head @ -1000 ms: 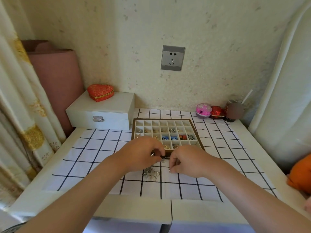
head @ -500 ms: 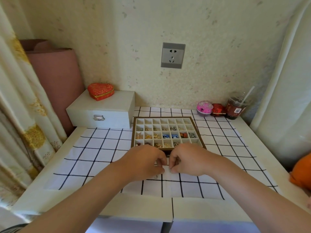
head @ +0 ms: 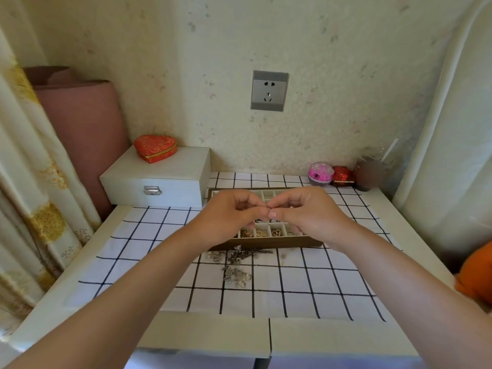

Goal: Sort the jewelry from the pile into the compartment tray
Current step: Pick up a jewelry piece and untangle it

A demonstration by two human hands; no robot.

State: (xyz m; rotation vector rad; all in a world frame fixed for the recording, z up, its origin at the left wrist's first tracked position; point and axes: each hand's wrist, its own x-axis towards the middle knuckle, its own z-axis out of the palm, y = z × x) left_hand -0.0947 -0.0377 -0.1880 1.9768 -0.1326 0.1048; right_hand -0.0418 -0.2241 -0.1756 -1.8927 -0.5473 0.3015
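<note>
A brown compartment tray [head: 266,242] with white cells lies on the checked cloth, and rings and small pieces fill its near cells. A pile of silver jewelry [head: 237,262] lies on the cloth just in front of the tray. My left hand [head: 229,215] and my right hand [head: 306,211] are raised above the tray, fingertips meeting. Together they pinch a tiny piece of jewelry [head: 268,209] that is too small to make out. Both hands hide the tray's middle cells.
A white jewelry box [head: 157,179] with a red heart-shaped case [head: 155,147] on top stands at the back left. A pink ball [head: 320,173], a red box [head: 342,176] and a plastic cup [head: 368,173] sit at the back right. An orange object [head: 476,272] is at the right edge.
Both hands rose from the pile on the cloth and moved back over the tray, still pinched together. The pile they covered is now visible.
</note>
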